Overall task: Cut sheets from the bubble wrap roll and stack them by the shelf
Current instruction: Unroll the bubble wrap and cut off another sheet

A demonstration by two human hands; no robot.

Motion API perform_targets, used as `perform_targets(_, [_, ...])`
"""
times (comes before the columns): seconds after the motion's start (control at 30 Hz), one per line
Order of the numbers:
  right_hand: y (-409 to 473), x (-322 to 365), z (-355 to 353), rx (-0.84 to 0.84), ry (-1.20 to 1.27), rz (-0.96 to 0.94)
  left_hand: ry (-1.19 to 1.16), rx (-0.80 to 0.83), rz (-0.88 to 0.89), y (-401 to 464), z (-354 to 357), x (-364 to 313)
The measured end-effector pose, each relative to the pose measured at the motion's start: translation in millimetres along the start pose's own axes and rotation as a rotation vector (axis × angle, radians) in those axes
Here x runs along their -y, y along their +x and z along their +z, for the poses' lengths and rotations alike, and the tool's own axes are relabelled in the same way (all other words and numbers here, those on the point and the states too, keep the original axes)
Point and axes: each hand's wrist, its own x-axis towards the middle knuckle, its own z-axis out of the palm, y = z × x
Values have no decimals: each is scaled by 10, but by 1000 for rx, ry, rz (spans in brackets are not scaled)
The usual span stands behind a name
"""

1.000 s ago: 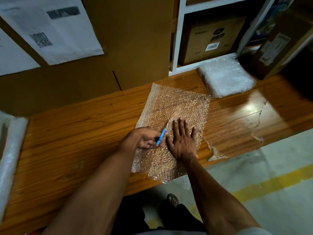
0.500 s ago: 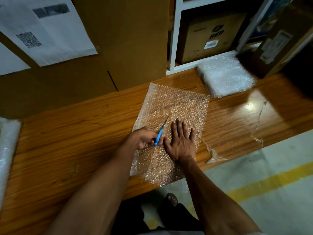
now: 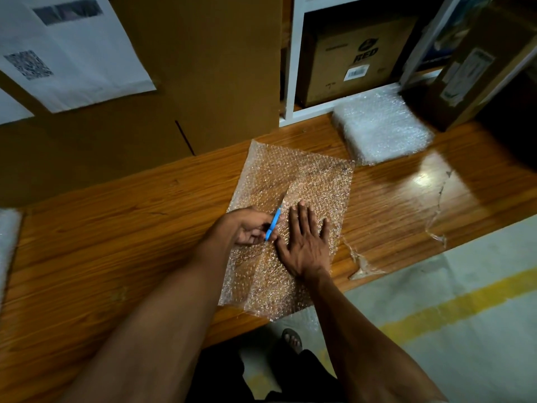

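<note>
A sheet of bubble wrap (image 3: 305,181) lies flat on the wooden table (image 3: 116,228), its near end hanging over the front edge. My left hand (image 3: 250,228) grips a blue-handled cutter (image 3: 273,225) whose blade points away along the sheet's middle. Flat on the wrap just right of the blade, my right hand (image 3: 305,242) presses down with straight fingers. A white stack of cut sheets (image 3: 380,126) sits at the foot of the shelf (image 3: 290,82), far right. The bubble wrap roll (image 3: 7,242) shows only at the left edge.
A tall cardboard panel (image 3: 203,68) with taped papers stands behind the table. Cardboard boxes (image 3: 354,53) fill the shelf, another leans at the far right (image 3: 479,62). Scraps of clear film (image 3: 363,266) lie on the table's right part. Below is grey floor with a yellow line (image 3: 465,303).
The cutter and my left hand have slid a little farther up the sheet. My right hand stays flat on the wrap. The view has shifted slightly.
</note>
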Motion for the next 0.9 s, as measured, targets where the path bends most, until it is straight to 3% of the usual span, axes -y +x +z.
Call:
perform_targets(0.3, [2,-3,11,1,-15,-2,-25,-89,9,113,28,15])
perform_targets(0.7, [25,-3,8,9,-34,-1,-48,68,-67,90,26,-234])
perform_targets(0.9, [20,-13,23,8,-36,1,-37,43,-17,147,74,-356])
